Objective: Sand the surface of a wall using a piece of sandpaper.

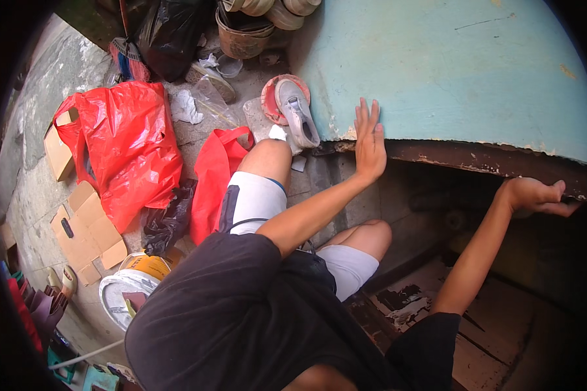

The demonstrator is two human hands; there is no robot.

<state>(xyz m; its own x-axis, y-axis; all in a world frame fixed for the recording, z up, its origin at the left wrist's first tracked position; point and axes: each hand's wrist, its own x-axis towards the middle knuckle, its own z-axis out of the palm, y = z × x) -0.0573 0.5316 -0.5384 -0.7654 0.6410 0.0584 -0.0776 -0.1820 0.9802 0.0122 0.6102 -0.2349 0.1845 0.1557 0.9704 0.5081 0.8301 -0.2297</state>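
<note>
My left hand (370, 146) is raised with straight fingers. It appears to rest against the lower corner of a pale blue-green painted wall (450, 73), where the paint is chipped. Nothing is held in it. Farther right, my right hand (533, 193) is by the dark brown wooden frame (450, 155) along the wall's edge, its thumb and fingers spread and partly in shadow. It seems to touch the frame, but the contact is partly hidden. A worn grey-white shoe (298, 112) leans on a round red and white object (272, 100) left of my left hand.
A red plastic bag (127, 146), a smaller red bag (220, 171) and a black bag (169, 215) lie left of my knees. Flattened cardboard (90, 225) and a white-lidded bucket (120, 293) are nearby. Stacked pots (244, 36) stand behind. Broken-surfaced boards (469, 327) lie right.
</note>
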